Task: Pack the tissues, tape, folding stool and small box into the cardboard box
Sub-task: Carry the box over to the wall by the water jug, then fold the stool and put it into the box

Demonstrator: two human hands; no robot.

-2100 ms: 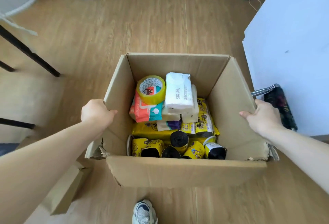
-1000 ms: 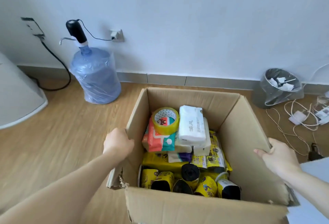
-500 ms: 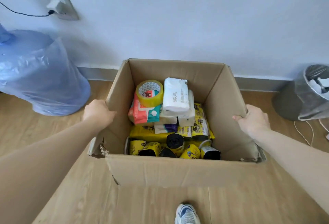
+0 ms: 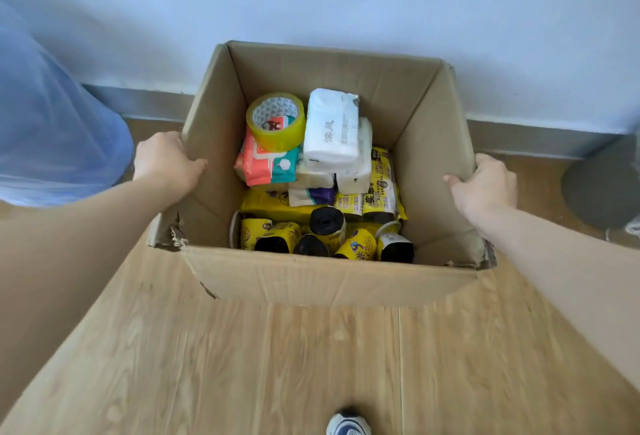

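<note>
Inside cardboard box [image 4: 332,282]: tape [image 4: 276,122], tissues [image 4: 332,130] | hands grip its sides

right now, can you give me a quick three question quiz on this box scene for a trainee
1. True or false: the tape lies on the floor outside the box.
2. What does each hand hold? A) a tissue pack B) a side wall of the box C) the water jug
3. Fill in: the tape rests on a ____ and teal pack, beside the white tissues.

Key
1. False: it sits inside the box.
2. B: the left hand has a grip on the left wall, the right hand on the right wall.
3. Orange.
</note>
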